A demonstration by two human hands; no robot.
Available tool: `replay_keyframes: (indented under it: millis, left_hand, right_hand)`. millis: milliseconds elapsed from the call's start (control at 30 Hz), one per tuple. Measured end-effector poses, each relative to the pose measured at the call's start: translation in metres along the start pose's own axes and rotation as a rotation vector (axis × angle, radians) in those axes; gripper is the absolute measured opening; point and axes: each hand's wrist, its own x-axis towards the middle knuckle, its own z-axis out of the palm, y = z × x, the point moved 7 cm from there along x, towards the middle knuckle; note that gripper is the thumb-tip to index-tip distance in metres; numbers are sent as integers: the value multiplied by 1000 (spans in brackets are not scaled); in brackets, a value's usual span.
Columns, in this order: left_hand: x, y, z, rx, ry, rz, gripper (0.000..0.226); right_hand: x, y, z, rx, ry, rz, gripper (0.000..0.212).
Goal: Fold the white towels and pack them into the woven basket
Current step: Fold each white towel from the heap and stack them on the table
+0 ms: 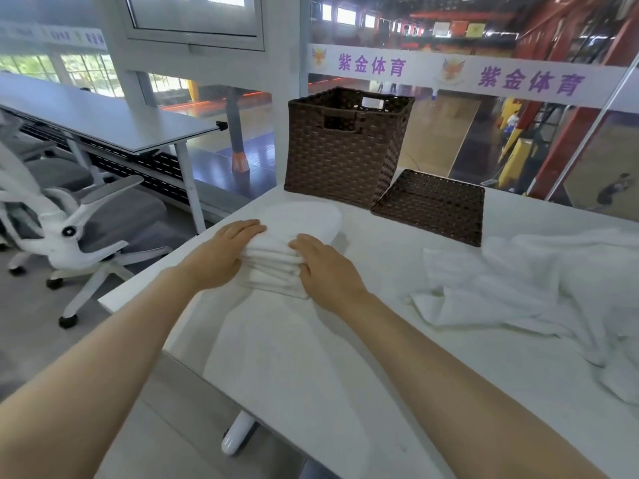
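Note:
A folded white towel stack (297,223) lies on the white table (311,368), just in front of the dark brown woven basket (345,150). My left hand (221,254) grips the stack's near left side, fingers laid over the top. My right hand (325,267) grips its near right side, fingertips curled onto the folded layers. Loose, crumpled white towels (539,288) are spread over the right part of the table. The basket stands upright and open; its inside is hidden.
The basket's flat woven lid (432,205) lies on the table to the right of the basket. A white office chair (69,229) and a long grey desk (103,115) stand to the left. A glass wall rises behind the table.

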Motion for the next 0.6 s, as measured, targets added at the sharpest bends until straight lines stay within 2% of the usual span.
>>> replay_keyframes:
  millis: [167,267,333,433,600]
  left_hand:
    - [2,5,4,235,-97,-146,92]
    - [3,19,-6,379,-115,-217,92]
    - [2,33,-15,404,-104,-232,92]
    - [-3,65,-20,352,-95,-189,91]
    - [-2,134,-7,248,13,54,80]
  right_hand:
    - [-16,6,15,54,-165,8,78]
    - [-18,6,7,137,-200,-3,76]
    - [-22,9,-7,187,-156,2,74]
    - [-41,32,-27,133,-48,31,70]
    - [-99,103,-66,57,220,207,59]
